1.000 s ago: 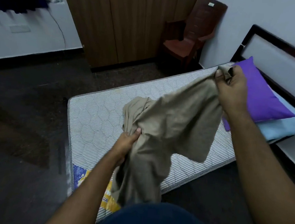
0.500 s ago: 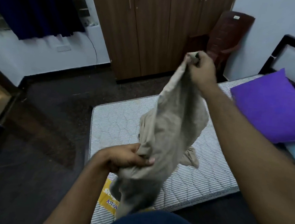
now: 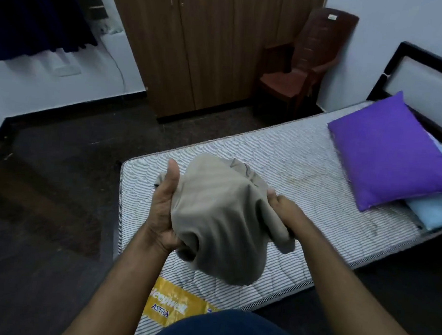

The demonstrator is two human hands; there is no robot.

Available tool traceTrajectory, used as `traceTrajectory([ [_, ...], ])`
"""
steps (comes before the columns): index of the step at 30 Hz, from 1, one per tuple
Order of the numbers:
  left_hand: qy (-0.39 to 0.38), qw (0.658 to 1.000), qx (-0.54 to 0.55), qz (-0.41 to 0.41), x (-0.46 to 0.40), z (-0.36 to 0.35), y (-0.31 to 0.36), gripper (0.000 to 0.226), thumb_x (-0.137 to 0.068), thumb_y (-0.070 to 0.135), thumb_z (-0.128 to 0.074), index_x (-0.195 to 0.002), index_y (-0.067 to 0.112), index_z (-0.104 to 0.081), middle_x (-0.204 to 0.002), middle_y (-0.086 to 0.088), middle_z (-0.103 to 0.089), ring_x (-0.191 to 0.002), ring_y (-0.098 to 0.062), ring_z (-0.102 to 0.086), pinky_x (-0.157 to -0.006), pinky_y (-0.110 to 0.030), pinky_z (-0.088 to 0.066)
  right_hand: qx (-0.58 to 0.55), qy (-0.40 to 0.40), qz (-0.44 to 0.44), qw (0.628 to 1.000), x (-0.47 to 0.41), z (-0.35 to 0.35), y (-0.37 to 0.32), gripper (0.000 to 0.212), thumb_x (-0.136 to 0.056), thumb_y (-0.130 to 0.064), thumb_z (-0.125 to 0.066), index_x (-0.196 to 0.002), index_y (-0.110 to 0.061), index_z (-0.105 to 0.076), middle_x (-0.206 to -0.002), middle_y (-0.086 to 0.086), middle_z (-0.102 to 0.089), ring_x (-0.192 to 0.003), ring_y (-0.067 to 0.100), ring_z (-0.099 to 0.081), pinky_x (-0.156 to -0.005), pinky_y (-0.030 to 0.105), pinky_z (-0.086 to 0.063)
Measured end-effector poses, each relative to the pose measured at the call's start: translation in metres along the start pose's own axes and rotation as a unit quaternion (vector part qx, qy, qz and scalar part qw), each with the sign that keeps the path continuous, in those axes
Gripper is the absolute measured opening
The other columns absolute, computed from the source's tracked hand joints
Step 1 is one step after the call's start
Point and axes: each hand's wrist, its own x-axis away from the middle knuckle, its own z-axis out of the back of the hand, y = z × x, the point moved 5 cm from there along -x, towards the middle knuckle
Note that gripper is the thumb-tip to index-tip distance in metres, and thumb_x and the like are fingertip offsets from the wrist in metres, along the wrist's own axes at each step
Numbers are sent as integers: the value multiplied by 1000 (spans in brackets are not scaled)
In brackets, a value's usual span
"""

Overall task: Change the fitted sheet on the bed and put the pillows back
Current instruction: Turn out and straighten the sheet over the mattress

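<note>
Mattress bare; both hands, left hand and right hand, fingers clamped on bunched sheet above it; fitting, pillows pending.

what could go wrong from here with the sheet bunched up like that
1. The beige sheet is a tight wad between the left hand and right hand, so its corners are hidden; it may go onto the bare mattress the wrong way round.
2. The purple pillow and the light blue pillow lie on the mattress at the head end, so that end probably cannot be fitted until they are moved.
</note>
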Motion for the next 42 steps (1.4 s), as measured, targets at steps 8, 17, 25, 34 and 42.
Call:
traceTrajectory([
  [8, -94, 995, 21, -22, -9, -26, 21, 101, -94, 76, -31, -147, -10, -40, -140, -31, -54, -136, -43, -47, -116, -51, -31, -584, -141, -33, 799, 17, -42, -7, 58, -102, -64, -32, -138, -24, -55, -121, -1, -70, -103, 10, -70, -75, 24, -57],
  [17, 56, 988, -64, -125, -4, -18, 87, 89, -89, 70, -52, -133, -8, -55, -128, -27, -64, -126, -41, -59, -103, -52, -50, -612, -350, 250, 664, 30, -2, -27, 119, -63, -82, -68, -143, 3, -49, -132, 32, -59, -112, 55, -55, -98, 79, -35],
  [25, 357, 876, -305, -106, 8, 36, 147, 55, -99, 37, -60, -133, -6, -58, -118, -25, -70, -84, -23, -74, -67, -34, -60, -661, -53, 217, 716, 25, 69, -52, 52, -90, -12, -69, -136, 5, -55, -114, 20, -71, -103, 31, -71, -85, 41, -60],
  [34, 325, 896, -302, 1, 20, 69, 128, 92, -70, 80, -63, -119, 2, -73, -121, -18, -72, -114, -32, -69, -94, -44, -56, -513, 57, 93, 852, 21, 71, -54, 12, -105, -11, -51, -104, -12, -63, -92, 7, -73, -76, 16, -71, -66, 30, -57],
  [42, 211, 926, -305, 67, 21, 91, 36, 101, -45, 24, -103, -133, 4, -57, -124, -17, -71, -115, -31, -68, -87, -35, -60, -619, -61, 204, 756, 31, 79, -82, 50, -97, -34, -58, -129, 5, -58, -124, 22, -67, -121, 33, -64, -104, 43, -51],
])
